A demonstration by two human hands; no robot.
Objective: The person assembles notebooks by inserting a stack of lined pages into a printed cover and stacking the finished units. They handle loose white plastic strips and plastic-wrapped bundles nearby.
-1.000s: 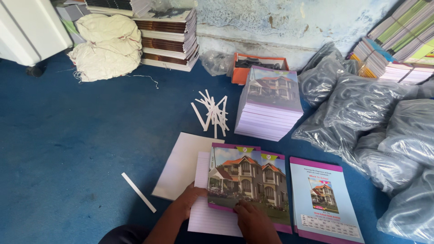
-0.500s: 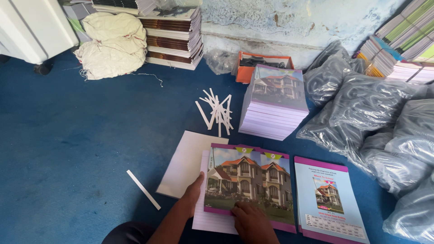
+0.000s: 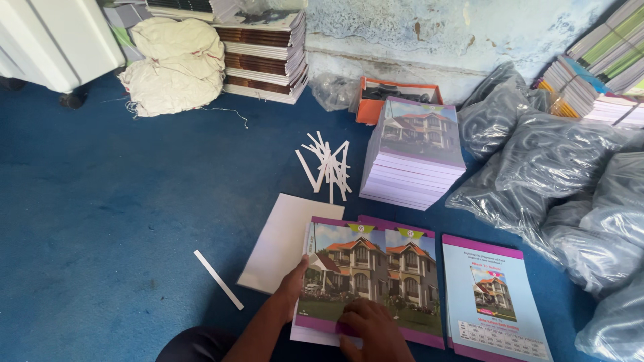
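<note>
The left hand grips the left edge of a glossy printed cover showing a house, fingers curled around that edge. The right hand lies flat and open on the cover's lower part, pressing it down and grasping nothing. The cover rests directly beneath both hands on a sheaf of white pages. Judged thin, light, flexible and somewhat slippery, prone to creasing; best held at the edges. A plain white sheet sits just left of the left hand; a back cover lies right of the right hand. A stack of finished notebooks stands beyond. The surface is blue carpet, against a worn wall.
</note>
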